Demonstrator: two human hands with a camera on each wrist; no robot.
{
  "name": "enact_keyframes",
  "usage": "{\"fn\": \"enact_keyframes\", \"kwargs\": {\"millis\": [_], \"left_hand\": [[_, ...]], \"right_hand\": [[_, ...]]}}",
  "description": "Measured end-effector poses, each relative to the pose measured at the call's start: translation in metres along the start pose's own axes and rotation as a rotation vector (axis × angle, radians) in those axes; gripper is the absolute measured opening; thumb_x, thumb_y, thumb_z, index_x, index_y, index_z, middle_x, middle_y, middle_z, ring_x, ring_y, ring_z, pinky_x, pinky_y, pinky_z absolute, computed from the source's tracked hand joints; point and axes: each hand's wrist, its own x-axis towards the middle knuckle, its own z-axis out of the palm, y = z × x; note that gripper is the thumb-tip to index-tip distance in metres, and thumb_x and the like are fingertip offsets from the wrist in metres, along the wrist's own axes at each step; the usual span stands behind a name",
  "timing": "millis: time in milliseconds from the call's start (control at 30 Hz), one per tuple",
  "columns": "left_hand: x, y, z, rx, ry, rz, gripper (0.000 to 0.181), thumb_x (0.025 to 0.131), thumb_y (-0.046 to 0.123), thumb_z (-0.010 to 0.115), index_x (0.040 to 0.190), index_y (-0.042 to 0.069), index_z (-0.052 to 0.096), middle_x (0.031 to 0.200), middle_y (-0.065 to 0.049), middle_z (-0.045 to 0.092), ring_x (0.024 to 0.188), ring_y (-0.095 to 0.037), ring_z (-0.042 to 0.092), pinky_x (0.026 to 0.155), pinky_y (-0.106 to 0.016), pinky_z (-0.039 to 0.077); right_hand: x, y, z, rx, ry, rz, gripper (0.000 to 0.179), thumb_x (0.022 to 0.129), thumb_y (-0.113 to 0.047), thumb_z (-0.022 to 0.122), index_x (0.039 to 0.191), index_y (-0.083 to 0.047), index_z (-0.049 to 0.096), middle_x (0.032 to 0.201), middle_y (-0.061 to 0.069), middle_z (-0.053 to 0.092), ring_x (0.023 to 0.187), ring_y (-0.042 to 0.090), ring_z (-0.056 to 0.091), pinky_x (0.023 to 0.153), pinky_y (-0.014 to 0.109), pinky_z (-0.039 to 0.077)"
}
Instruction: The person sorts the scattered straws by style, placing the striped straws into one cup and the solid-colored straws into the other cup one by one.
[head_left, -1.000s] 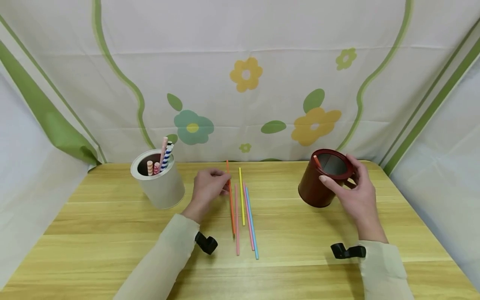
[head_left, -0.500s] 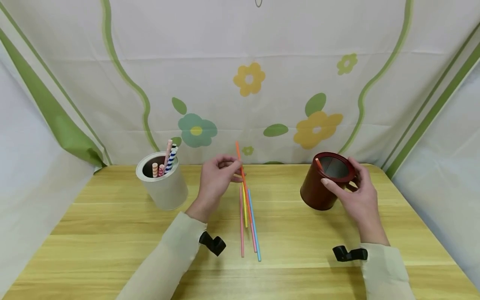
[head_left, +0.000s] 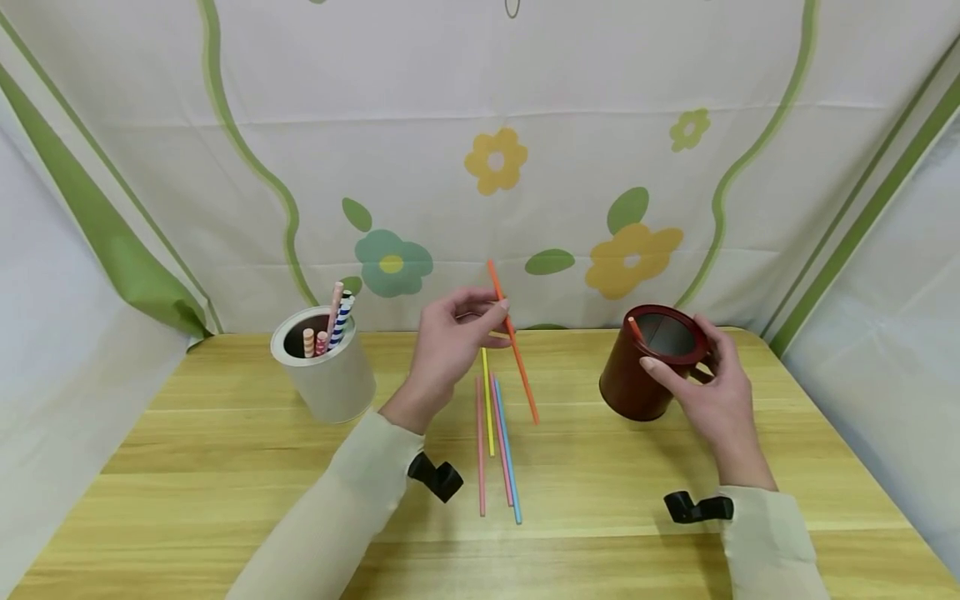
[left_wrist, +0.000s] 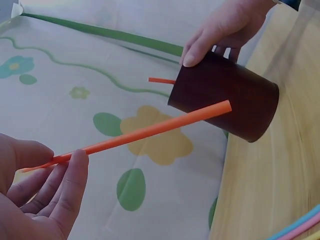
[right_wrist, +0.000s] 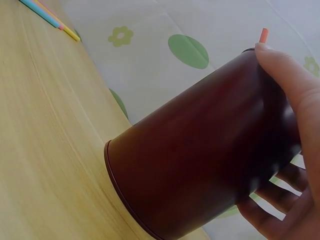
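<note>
Mug (head_left: 628, 379) holds an orange straw (head_left: 636, 328), pot (head_left: 330, 389) (white) patterned straws (head_left: 341, 323).

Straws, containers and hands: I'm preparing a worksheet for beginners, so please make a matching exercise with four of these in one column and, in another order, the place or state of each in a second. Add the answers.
Things
1. left hand
2. white can
3. plain blue straw
4. right hand

Places or states
A. lying on the wooden table
B. gripping the dark red mug
C. containing patterned straws
D. pinching an orange straw

Pairs: 1-D; 2-C; 3-A; 4-B
</note>
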Motion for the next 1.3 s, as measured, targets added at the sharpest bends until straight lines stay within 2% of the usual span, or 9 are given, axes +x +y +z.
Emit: {"fn": "enact_keyframes", "kwargs": {"millis": [200, 467, 733, 1000, 1067, 1200, 1300], "left_hand": [[0.001, 0.012, 0.009, -0.052, -0.014, 0.046, 0.017, 0.102, 0.008, 0.074, 0.115, -0.002, 0.073, 0.104, -0.013, 0.076, 0.084, -0.018, 0.079, 0.086, -0.041, 0.068], [0.002, 0.026, 0.02, -0.119, 0.011, 0.099, 0.012, 0.1, 0.003, 0.075, 0.11, -0.002, 0.071, 0.105, -0.013, 0.075, 0.089, -0.018, 0.079, 0.091, -0.045, 0.066], [0.005, 0.037, 0.035, -0.163, 0.0, 0.12, 0.013, 0.1, 0.003, 0.075, 0.11, -0.002, 0.068, 0.108, -0.011, 0.07, 0.094, -0.018, 0.079, 0.09, -0.037, 0.066], [0.005, 0.044, 0.049, -0.157, 0.001, 0.185, 0.015, 0.099, 0.004, 0.077, 0.113, -0.001, 0.073, 0.107, -0.014, 0.078, 0.091, -0.015, 0.074, 0.09, -0.037, 0.066], [0.005, 0.045, 0.053, -0.164, 0.006, 0.193, 0.015, 0.099, 0.004, 0.077, 0.112, -0.001, 0.074, 0.108, -0.016, 0.079, 0.092, -0.019, 0.075, 0.088, -0.037, 0.067], [0.007, 0.045, 0.063, -0.192, -0.007, 0.196, 0.015, 0.099, 0.003, 0.076, 0.113, -0.002, 0.073, 0.109, -0.02, 0.078, 0.1, -0.034, 0.077, 0.088, -0.037, 0.067], [0.008, 0.043, 0.071, -0.203, -0.018, 0.201, 0.016, 0.099, 0.002, 0.077, 0.113, -0.004, 0.073, 0.108, -0.021, 0.078, 0.097, -0.033, 0.077, 0.088, -0.036, 0.067]], "right_hand": [[0.0, -0.001, 0.001, -0.001, 0.001, -0.005, 0.094, 0.092, -0.037, 0.088, 0.167, -0.041, 0.032, 0.167, 0.007, 0.047, 0.123, 0.007, 0.052, 0.089, 0.002, 0.044], [-0.001, -0.001, 0.002, 0.001, 0.007, -0.016, 0.093, 0.092, -0.036, 0.088, 0.167, -0.041, 0.033, 0.165, 0.007, 0.049, 0.121, 0.005, 0.052, 0.089, 0.003, 0.045], [0.0, -0.001, 0.003, 0.012, 0.012, -0.018, 0.092, 0.092, -0.034, 0.088, 0.166, -0.042, 0.034, 0.165, 0.007, 0.05, 0.119, 0.003, 0.053, 0.089, 0.003, 0.046], [0.0, 0.001, 0.002, 0.021, 0.015, -0.02, 0.092, 0.092, -0.033, 0.088, 0.166, -0.041, 0.034, 0.164, 0.007, 0.05, 0.119, 0.002, 0.053, 0.089, 0.003, 0.045], [-0.001, 0.001, 0.003, 0.025, 0.017, -0.023, 0.092, 0.092, -0.032, 0.088, 0.166, -0.041, 0.035, 0.163, 0.008, 0.051, 0.118, 0.001, 0.053, 0.089, 0.004, 0.046], [-0.001, 0.001, 0.002, 0.023, 0.022, -0.022, 0.092, 0.091, -0.031, 0.089, 0.166, -0.041, 0.035, 0.163, 0.007, 0.052, 0.117, 0.0, 0.054, 0.089, 0.004, 0.045], [-0.001, 0.001, 0.003, 0.024, 0.022, -0.02, 0.093, 0.091, -0.031, 0.089, 0.166, -0.04, 0.035, 0.163, 0.007, 0.051, 0.118, 0.001, 0.053, 0.09, 0.004, 0.045]]}}
